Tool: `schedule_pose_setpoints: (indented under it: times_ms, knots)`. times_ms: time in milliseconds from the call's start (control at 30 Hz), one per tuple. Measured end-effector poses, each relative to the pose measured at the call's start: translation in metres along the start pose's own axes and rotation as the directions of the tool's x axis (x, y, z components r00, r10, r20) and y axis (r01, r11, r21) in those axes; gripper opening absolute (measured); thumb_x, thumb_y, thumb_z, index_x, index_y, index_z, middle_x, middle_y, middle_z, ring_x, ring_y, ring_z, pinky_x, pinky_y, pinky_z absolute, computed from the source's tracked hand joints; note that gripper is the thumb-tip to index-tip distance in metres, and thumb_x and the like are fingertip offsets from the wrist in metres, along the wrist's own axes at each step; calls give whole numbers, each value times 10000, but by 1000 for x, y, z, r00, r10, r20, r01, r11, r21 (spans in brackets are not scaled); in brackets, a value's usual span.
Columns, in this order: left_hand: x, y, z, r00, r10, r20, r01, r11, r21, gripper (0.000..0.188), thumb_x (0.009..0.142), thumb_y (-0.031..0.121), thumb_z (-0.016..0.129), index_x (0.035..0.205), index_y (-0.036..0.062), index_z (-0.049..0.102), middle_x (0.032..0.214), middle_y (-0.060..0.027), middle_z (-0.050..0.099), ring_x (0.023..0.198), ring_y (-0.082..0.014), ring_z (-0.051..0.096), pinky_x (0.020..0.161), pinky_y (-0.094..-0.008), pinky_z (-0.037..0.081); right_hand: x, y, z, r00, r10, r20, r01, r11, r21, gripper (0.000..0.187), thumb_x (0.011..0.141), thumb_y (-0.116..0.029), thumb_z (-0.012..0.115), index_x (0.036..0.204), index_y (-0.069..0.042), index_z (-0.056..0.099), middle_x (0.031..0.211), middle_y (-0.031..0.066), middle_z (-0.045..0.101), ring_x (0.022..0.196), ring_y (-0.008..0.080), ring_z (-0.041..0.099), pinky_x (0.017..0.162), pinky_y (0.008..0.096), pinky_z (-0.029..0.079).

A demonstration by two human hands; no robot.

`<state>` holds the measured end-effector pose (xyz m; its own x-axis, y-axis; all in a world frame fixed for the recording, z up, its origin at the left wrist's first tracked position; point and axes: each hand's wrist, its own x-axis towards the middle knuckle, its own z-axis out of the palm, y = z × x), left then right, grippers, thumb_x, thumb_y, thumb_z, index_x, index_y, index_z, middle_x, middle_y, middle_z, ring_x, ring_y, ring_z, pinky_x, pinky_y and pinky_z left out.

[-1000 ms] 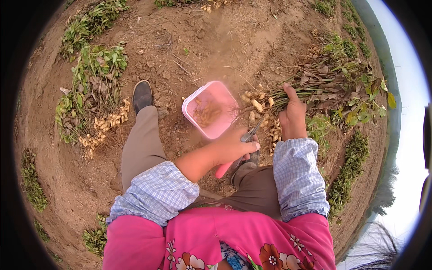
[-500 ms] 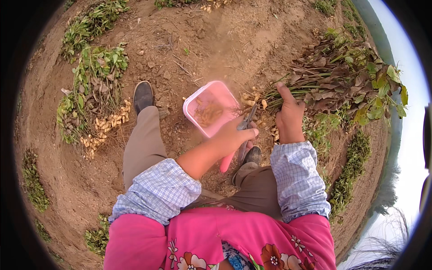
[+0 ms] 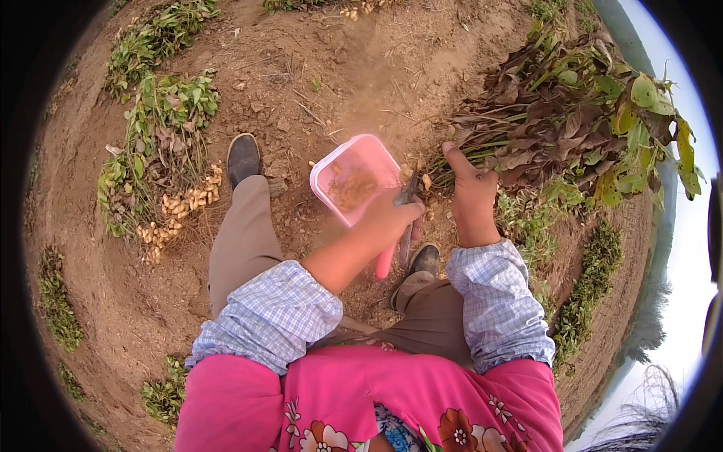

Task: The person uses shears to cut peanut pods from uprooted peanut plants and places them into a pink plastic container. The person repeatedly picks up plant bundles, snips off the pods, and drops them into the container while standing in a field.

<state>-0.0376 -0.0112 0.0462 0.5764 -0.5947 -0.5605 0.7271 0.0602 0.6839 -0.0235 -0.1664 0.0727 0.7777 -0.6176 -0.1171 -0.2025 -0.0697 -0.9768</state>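
My left hand (image 3: 385, 220) is closed around a dark metal cutting tool (image 3: 409, 187) that looks like shears. Its blades point up toward the root end of a peanut plant bundle (image 3: 550, 113). A few peanuts (image 3: 426, 181) show at that end, close to the blades. My right hand (image 3: 474, 192) grips the bundle by its stems, with the thumb over them and the brown and green leaves spreading to the right. Under and beyond my left hand stands a pink square tub (image 3: 331, 200) with loose peanuts inside. A pink handle-like piece (image 3: 385, 262) shows below that hand; what it belongs to is hidden.
Pulled peanut plants (image 3: 169, 151) with pods (image 3: 181, 211) lie on the soil at the left. More green plants (image 3: 591, 279) lie in a row at the right. My shoes (image 3: 243, 160) stand either side of the tub on bare brown earth (image 3: 294, 83).
My right hand has moved slightly left and down with the plant bundle, bringing its root end closer to the tool. The left hand has shifted a little up and the tool is more upright.
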Motion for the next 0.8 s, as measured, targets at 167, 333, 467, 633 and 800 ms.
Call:
schedule_pose_setpoints:
  times_ms: [167, 333, 467, 633, 800]
  knots:
    - [5, -3, -7, 1000, 7, -25, -7, 1000, -12, 193, 870, 190, 589, 974, 37, 535, 780, -78, 589, 632, -180, 594, 602, -330, 527, -3, 6, 1, 979, 10, 205, 21, 989, -147, 704, 727, -197, 817, 1244, 101, 445, 1166, 122, 562, 1029, 162, 530, 873, 298, 436]
    - [6, 0, -12, 998, 11, -59, -3, 991, 131, 163, 874, 159, 582, 960, 31, 530, 735, -70, 574, 582, -168, 570, 532, -327, 510, -8, 11, 11, 982, -152, 117, 160, 985, -63, 591, 742, -204, 807, 1188, 69, 533, 1147, 126, 583, 1025, 171, 540, 871, 304, 437]
    - [9, -4, -14, 997, -6, -71, 16, 990, 137, 162, 876, 147, 579, 972, 27, 525, 697, -61, 560, 567, -164, 565, 507, -319, 495, -3, 20, 8, 987, -103, 124, 127, 971, -200, 607, 742, -210, 806, 1190, 83, 520, 1159, 132, 579, 1033, 184, 540, 884, 306, 431]
    - [17, -15, -16, 992, 37, -119, -23, 993, 116, 166, 878, 142, 580, 975, 22, 519, 689, -58, 554, 562, -158, 561, 500, -317, 490, -7, 13, 10, 990, -73, 123, 107, 947, -302, 561, 766, -259, 764, 1148, 86, 540, 1122, 154, 611, 1011, 233, 572, 884, 332, 440]
    - [16, -8, -16, 997, -17, -74, 22, 997, 74, 162, 875, 142, 583, 962, 18, 524, 705, -67, 565, 569, -161, 564, 505, -316, 486, 0, 36, 9, 976, -158, 150, 190, 953, -235, 545, 780, -310, 743, 1117, 80, 566, 1134, 162, 625, 991, 281, 604, 868, 341, 458]
